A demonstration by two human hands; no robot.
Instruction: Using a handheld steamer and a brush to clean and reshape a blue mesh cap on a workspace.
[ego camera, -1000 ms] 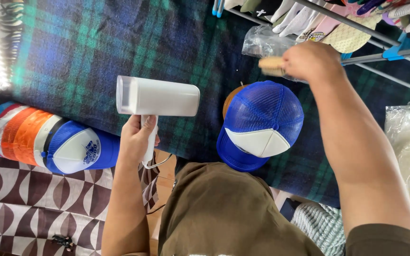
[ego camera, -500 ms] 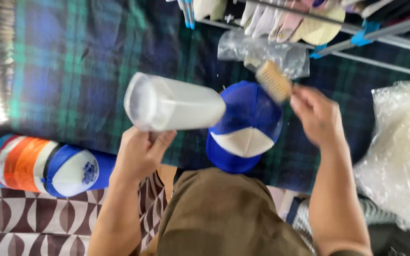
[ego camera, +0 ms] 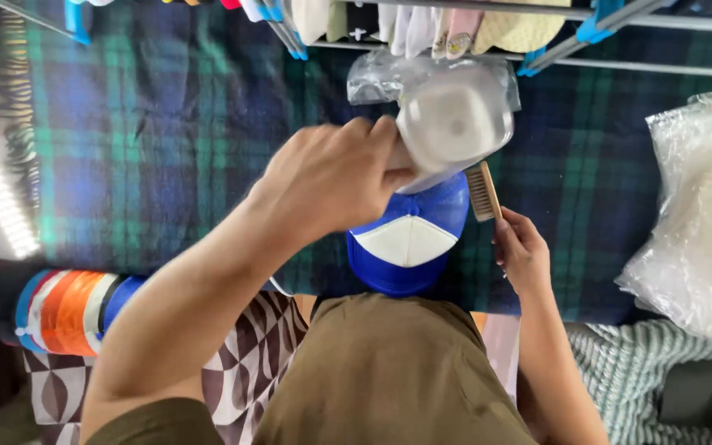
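Over the plaid blanket point(ego camera: 166, 140), I've got my left hand point(ego camera: 331, 177) clenched on the white steamer point(ego camera: 452, 124), right hand point(ego camera: 523, 251) gripping the brush point(ego camera: 483, 190). Cap point(ego camera: 409, 239) below: light, soft mesh; I'd hold the stiff brim.

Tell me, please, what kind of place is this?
Probably a small home workspace or stall for cleaning and selling caps. A row of caps hangs on a rack, a stack of caps lies by the plaid blanket, and clear plastic bags sit nearby.

Left hand point(ego camera: 331, 177) raised — right hand point(ego camera: 525, 251) clenched
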